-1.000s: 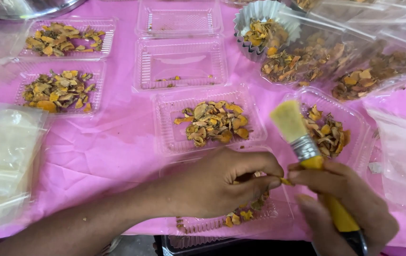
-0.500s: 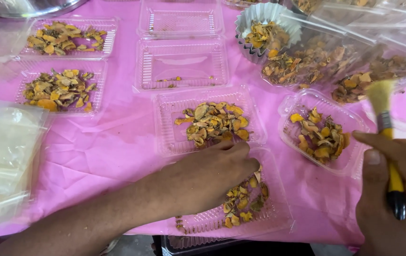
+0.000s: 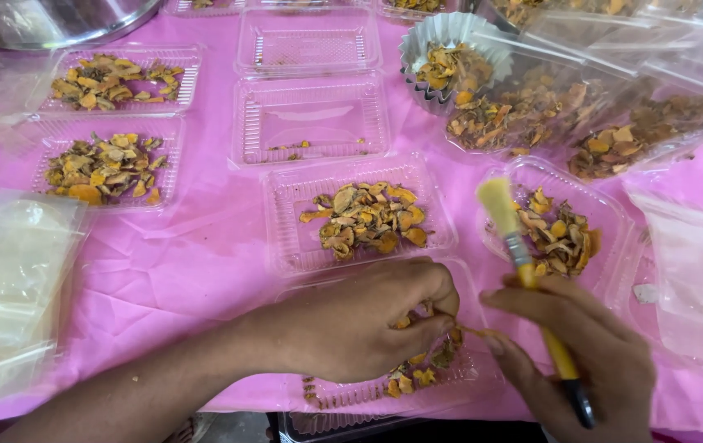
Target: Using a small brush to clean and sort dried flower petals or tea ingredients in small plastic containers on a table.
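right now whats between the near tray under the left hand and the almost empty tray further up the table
In the head view, one clear tray heaped with dried orange-brown slices lies between the near tray under the left hand and the nearly empty tray.

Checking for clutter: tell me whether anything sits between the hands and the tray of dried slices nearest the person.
Nothing visible. The left hand rests in the nearest tray, fingers among the slices; the right hand, holding the brush, is right beside it.

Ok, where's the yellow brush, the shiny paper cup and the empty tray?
brush (image 3: 500, 202), head view, on its yellow bristles
paper cup (image 3: 429, 34), head view, on its pleated silver rim
empty tray (image 3: 309, 46), head view, on its clear ribbed floor
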